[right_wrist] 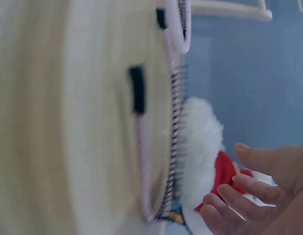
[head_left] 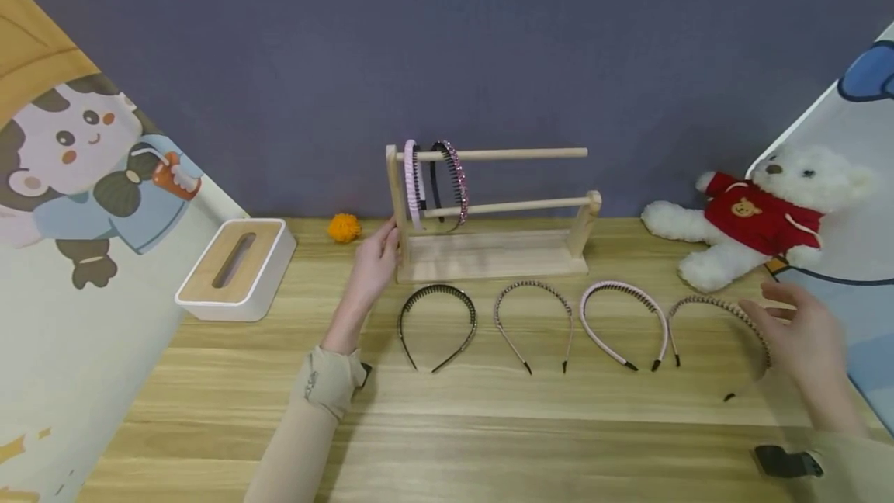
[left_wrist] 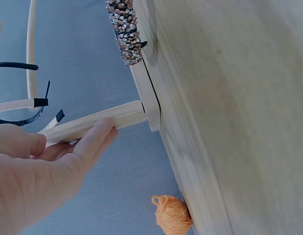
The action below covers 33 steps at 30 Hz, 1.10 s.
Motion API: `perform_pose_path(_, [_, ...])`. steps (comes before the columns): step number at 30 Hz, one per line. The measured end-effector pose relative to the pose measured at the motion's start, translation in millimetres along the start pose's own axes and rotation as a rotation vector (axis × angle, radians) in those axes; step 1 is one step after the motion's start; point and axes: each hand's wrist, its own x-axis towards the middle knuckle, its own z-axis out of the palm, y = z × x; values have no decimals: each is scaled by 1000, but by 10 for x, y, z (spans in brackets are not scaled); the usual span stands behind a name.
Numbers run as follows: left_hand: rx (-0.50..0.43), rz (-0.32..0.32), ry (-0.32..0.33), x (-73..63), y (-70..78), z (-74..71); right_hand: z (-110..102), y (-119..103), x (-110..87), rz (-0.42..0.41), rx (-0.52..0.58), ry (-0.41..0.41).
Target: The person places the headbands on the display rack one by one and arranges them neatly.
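2 headbands [head_left: 410,177] on wooden rack [head_left: 489,254], 4 left on table [head_left: 489,460]; L hand [head_left: 375,261] grips rack's post [head_left: 394,185], R hand [head_left: 806,332] loose-fingered nr rightmost headband [head_left: 712,300].

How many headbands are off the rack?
4, in one row, left to right: black headband, thin patterned headband, thick pink headband, and rightmost headband, partly behind the right hand.

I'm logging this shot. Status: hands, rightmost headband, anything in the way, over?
Left hand holding left rack post. Right hand beside rightmost headband, apparently not gripping it. White bear nearby; nothing visibly blocking.
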Motion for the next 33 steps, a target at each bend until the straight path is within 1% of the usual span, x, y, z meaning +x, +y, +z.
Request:
perform_pose_path(2, [-9, -4, -1, -4, -3, 3, 4, 69, 2, 47, -27, -25])
perform_pose_path(5, [-19, -3, -2, -5, -4, 4, 7, 167, 11, 68, -43, -52])
perform_pose_path(10, [-24, 6, -3, 0, -10, 3, 35, 325, 10, 38, -74, -75])
perform_pose_path(13, [-23, 9, -2, 5, -19, 2, 45, 384, 14, 31, -84, -93])
perform_pose_path(24, [2, -7, 2, 20, -2, 16, 33, 464, 34, 9, -143, -173])
perform_pose_path(28, [12, -3, 3, 27, -11, 17, 40, 509, 59, 3, -164, -181])
perform_pose_path(33, [-2, -5, 3, 24, -17, 16, 25, 562, 80, -16, -177, -203])
